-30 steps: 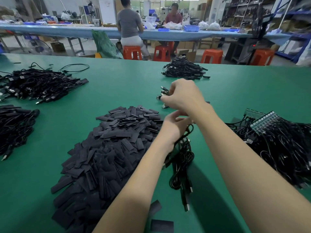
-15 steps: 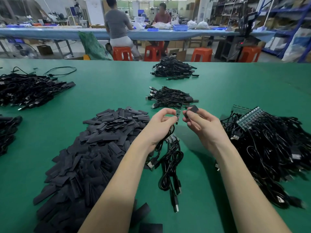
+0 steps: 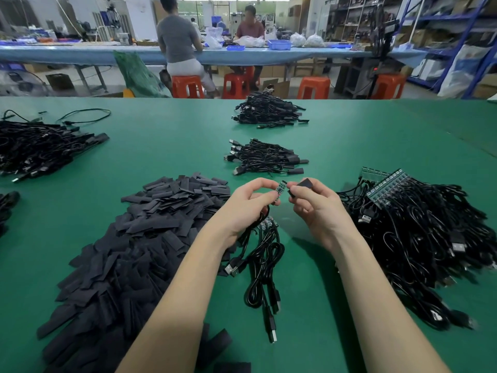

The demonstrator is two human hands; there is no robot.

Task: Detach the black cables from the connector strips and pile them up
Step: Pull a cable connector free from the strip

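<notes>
Pinched in the left hand (image 3: 252, 200) is a small green board (image 3: 281, 187) with cables (image 3: 262, 254); the right hand (image 3: 314, 208) pinches a black sleeve (image 3: 301, 185). Both hover over a green table (image 3: 166, 146), with orange stools (image 3: 313, 88) far behind.

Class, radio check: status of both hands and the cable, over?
Left hand pinches small green board, cable bundle hanging below. Right hand holds black sleeve. Nothing between them.

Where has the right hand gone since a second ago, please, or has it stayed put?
Yes. The right hand has drawn back toward the person from over the small cable pile and now pinches a black sleeve beside the left hand.
</notes>
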